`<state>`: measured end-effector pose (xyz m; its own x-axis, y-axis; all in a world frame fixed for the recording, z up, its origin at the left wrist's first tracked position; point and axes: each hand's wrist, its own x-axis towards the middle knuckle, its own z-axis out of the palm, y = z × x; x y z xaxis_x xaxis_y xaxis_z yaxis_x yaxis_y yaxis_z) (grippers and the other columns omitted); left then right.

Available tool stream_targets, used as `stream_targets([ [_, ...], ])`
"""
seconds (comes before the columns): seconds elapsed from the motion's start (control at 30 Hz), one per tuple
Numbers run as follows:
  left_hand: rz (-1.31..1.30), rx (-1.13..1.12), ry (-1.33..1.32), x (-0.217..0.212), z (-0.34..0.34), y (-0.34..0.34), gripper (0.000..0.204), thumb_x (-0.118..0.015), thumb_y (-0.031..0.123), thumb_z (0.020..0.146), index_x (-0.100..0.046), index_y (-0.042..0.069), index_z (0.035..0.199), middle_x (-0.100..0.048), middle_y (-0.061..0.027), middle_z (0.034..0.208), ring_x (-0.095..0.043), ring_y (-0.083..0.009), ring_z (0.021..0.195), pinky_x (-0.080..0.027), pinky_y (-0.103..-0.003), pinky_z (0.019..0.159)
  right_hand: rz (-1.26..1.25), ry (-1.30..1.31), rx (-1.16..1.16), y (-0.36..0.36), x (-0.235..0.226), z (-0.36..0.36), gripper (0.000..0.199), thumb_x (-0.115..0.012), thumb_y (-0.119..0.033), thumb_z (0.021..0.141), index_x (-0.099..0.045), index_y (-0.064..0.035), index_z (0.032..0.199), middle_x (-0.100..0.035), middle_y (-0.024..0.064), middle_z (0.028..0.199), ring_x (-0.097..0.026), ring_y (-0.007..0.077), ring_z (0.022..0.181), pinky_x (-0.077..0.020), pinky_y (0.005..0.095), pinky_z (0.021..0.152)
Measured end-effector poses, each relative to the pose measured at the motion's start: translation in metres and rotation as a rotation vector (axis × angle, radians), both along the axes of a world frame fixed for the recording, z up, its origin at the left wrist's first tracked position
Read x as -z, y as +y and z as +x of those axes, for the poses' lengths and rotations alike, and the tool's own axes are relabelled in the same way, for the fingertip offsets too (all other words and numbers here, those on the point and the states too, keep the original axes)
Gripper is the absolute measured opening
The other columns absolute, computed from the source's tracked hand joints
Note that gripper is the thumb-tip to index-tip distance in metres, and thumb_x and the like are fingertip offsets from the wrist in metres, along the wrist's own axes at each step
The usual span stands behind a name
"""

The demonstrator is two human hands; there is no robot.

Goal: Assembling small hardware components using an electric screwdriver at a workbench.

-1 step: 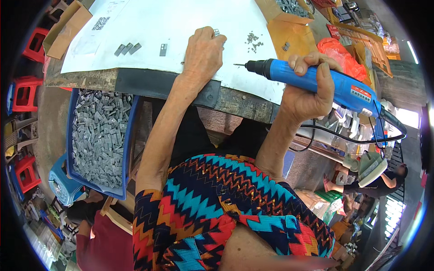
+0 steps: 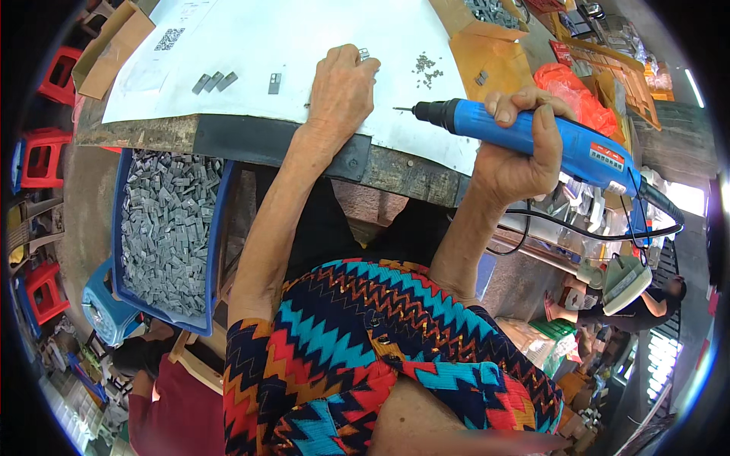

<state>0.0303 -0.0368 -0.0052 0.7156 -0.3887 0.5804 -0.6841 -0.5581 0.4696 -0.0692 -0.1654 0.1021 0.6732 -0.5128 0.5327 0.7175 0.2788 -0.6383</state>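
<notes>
Blue screwdriver [image 2: 479, 123] hovers near scattered tiny pieces [image 2: 427, 74] on white paper [image 2: 255, 38].

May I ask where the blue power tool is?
In the head view, right of centre: the right hand holds the power tool near the red bag.

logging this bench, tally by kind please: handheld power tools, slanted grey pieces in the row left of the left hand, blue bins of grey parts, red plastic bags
Power tool: 1
Slanted grey pieces: 3
Blue bin: 1
Red bag: 1
Total: 6
</notes>
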Motion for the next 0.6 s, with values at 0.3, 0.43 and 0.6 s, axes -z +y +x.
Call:
stream_targets([
  [0.3,0.093,0.0,0.018,-0.002,-0.009,0.008,0.018,-0.062,0.006,0.074,-0.063,0.003,0.092,-0.052,-0.0099,0.083,-0.05,-0.0245,0.081,-0.042,-0.036,0.072,0.001,-0.001,0.006,0.0,0.001,0.001,0.011,-0.054,0.0,0.075,-0.055,0.0022,0.086,-0.059,0.0162,0.073,-0.054,0.0199,0.055,-0.0446,0.0363,0.056],
  [0.43,0.052,0.046,0.122,-0.008,-0.015,0.017,0.018,-0.062,0.006,0.073,-0.062,0.002,0.091,-0.053,-0.0106,0.084,-0.05,-0.0249,0.083,-0.042,-0.036,0.072,0.026,-0.004,0.001,0.0,0.002,0.001,0.011,-0.054,0.0,0.075,-0.055,0.0023,0.086,-0.059,0.0163,0.073,-0.054,0.0199,0.055,-0.0447,0.0361,0.056],
  [0.6,0.004,0.033,0.101,-0.009,-0.012,0.021,0.017,-0.062,0.004,0.072,-0.061,0.0,0.089,-0.054,-0.0114,0.083,-0.05,-0.0265,0.083,-0.042,-0.037,0.074,-0.013,0.01,0.02,0.004,0.002,0.003,0.01,-0.054,0.001,0.075,-0.054,0.0019,0.085,-0.059,0.0164,0.073,-0.054,0.0197,0.055,-0.0456,0.037,0.057],
])
